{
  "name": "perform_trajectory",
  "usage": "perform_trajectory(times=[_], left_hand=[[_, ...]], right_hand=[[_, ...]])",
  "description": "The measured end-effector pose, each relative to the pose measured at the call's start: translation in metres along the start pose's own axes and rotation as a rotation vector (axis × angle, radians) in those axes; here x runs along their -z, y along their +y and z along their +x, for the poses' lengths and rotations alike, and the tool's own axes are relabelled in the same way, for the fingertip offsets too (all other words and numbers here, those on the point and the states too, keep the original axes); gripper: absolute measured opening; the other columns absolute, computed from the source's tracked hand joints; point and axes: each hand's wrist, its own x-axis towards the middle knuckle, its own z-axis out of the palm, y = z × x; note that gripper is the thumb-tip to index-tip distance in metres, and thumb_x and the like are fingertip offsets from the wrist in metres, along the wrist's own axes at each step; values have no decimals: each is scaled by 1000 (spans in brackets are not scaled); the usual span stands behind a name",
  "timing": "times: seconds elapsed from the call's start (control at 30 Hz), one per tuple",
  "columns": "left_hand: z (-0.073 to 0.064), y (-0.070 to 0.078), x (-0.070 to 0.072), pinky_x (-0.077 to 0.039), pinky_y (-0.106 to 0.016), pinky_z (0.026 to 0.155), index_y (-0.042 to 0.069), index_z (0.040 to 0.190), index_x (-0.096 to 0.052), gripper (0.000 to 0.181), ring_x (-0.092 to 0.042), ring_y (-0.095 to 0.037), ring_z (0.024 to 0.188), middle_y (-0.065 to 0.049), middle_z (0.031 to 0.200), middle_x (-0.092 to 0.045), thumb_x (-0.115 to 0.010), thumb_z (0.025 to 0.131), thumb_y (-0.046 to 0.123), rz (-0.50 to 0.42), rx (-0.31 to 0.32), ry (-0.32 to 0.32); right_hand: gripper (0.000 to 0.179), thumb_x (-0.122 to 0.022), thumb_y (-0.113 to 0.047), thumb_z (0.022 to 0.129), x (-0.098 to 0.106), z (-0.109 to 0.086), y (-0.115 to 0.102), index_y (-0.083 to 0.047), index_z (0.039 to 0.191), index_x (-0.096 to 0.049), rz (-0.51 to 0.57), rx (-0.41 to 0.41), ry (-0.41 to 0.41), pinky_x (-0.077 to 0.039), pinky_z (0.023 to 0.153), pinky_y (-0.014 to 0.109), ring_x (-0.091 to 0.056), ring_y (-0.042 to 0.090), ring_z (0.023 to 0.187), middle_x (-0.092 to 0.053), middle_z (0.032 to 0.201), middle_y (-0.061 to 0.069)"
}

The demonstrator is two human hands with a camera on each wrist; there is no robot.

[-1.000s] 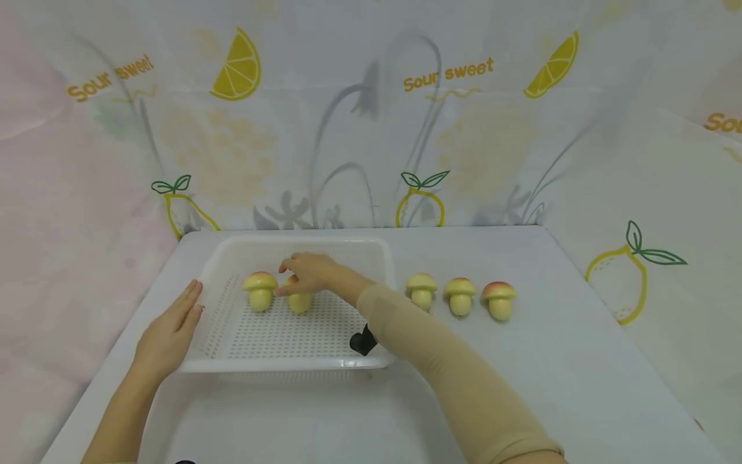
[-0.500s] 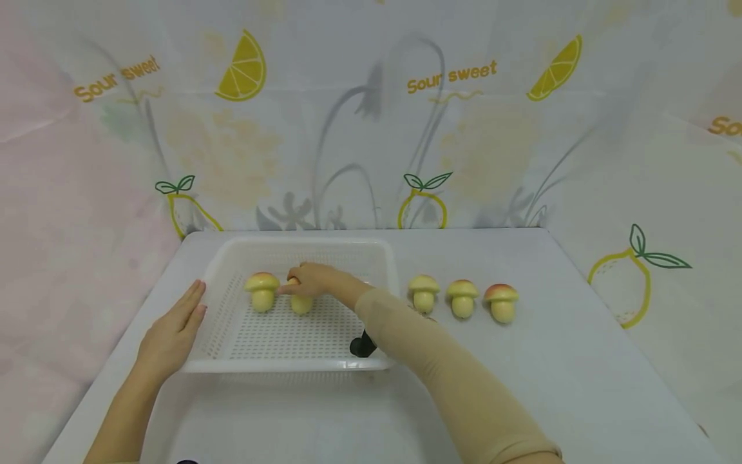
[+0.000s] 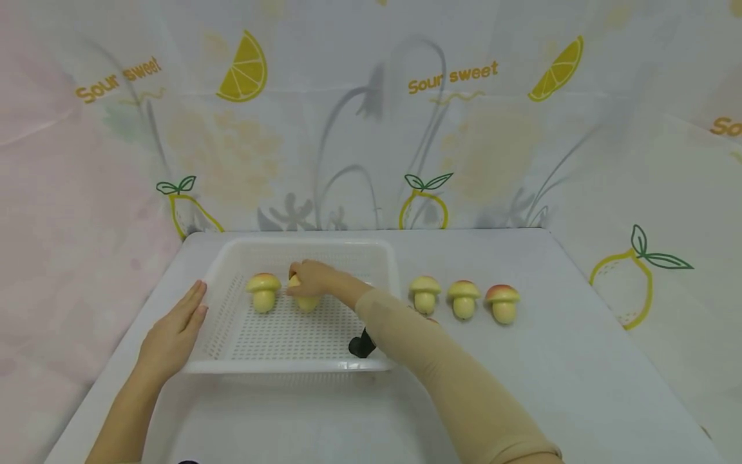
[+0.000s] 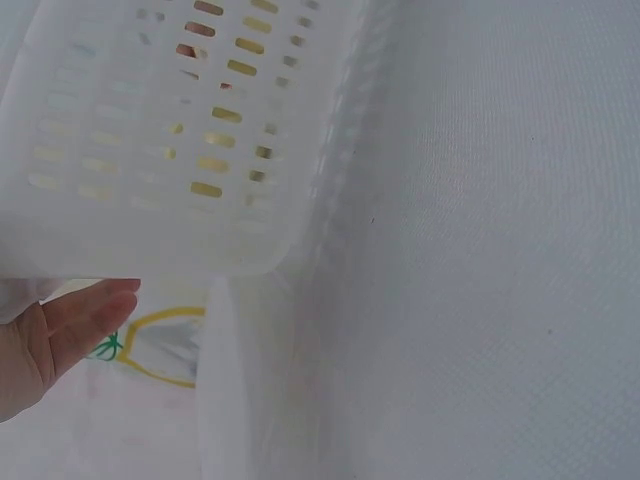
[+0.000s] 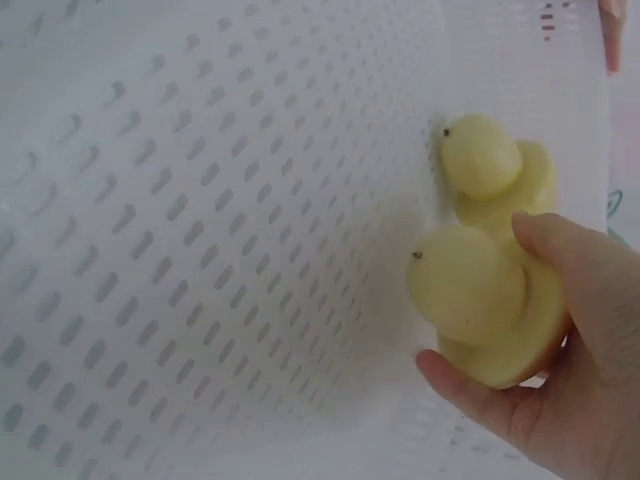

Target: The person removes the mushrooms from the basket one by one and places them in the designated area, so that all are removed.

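A white perforated plastic basket [image 3: 284,366] holds two yellow mushroom-shaped pieces with reddish caps. My right hand [image 3: 315,278] reaches into it and grips one mushroom [image 3: 308,304] by the cap, thumb and fingers on opposite sides in the right wrist view, stem [image 5: 462,285] toward the camera. Just left of it stands the other mushroom [image 3: 263,296], untouched. My left hand [image 3: 171,338] rests its straight fingers along the outside of the basket's left rim; in the left wrist view its fingers [image 4: 90,320] show beside the basket wall [image 4: 150,235].
Right of the basket, several similar mushrooms, such as one near the sleeve [image 3: 425,296] and one farther right [image 3: 503,304], stand on the white table [image 3: 580,380]. One is mostly hidden by the sleeve. A black wrist device [image 3: 362,346] hangs over the basket. Patterned cloth [image 3: 348,129] stands behind.
My right hand has come down over the mushroom, its fingers closing from spread to gripping the cap. That mushroom has shifted slightly right. The left hand stays put.
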Motion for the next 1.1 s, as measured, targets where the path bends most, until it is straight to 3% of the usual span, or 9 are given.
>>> perform_trajectory(times=[0.37, 0.9, 1.1], left_hand=[[0, 4, 2, -21, -70, 103, -5, 148, -26, 51, -24, -50, 136, -22, 153, -23, -32, 107, 25, 4, -8, 21], [0, 1, 0, -19, -71, 102, -3, 149, -23, 52, -23, -51, 136, -22, 155, -20, -30, 107, 26, 7, 10, -1], [1, 1, 0, -19, -72, 102, -3, 149, -24, 52, -23, -51, 136, -23, 154, -21, -30, 107, 26, -1, 2, 2]], right_hand=[[41, -54, -52, 94, 25, -10, -9, -18, 117, -55, 143, 12, 276, -44, 56, 22, -54, 11, 73, -53, 100, -2], [33, -69, -44, 83, 46, -28, -24, -24, 109, -68, 97, 55, 555, -42, 54, 16, -56, 4, 77, -59, 105, -7], [35, -74, -42, 80, 51, -34, -26, -21, 106, -65, 126, 122, 637, -42, 55, 15, -58, 3, 79, -66, 98, -9]])
